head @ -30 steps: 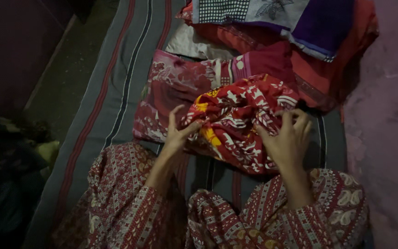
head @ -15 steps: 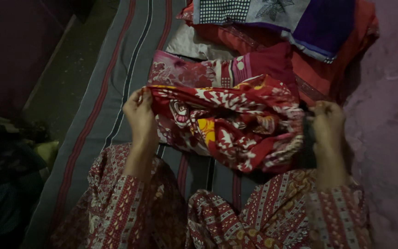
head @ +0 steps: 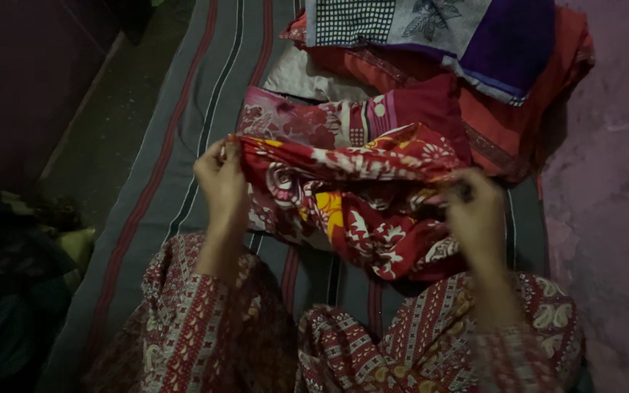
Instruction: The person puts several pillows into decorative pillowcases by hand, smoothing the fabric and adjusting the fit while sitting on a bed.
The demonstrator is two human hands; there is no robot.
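Both hands up at chest height, each pinching one end of a red printed cloth. Left hand closed on the cloth's left corner, fingers curled over the edge, knuckles toward the camera. Right hand closed on the right end, fingers wrapped round a bunched fold; back of the hand faces up. Cloth stretched between the two hands along its top edge, the rest hanging in loose folds toward the lap. Pattern: white flower shapes on red, with a yellow patch near the middle.

Cloth hangs over a striped mat, grey with red and dark lines, running away from the person. Person sits on the mat; knees in red-and-white patterned trousers show at the bottom of the view, one on each side, directly below the hands.

Behind the held cloth, lying flat on the mat: a pink-and-red folded cloth with a flower print, partly hidden by the held one. Beyond it a white piece, only a corner showing. Farther back a pile: orange-red cloth underneath, and on top a grey checked cloth with a purple part.

Right of the mat, a pinkish rough surface. Left of it, a dark floor and dim bundles, too dark to make out.
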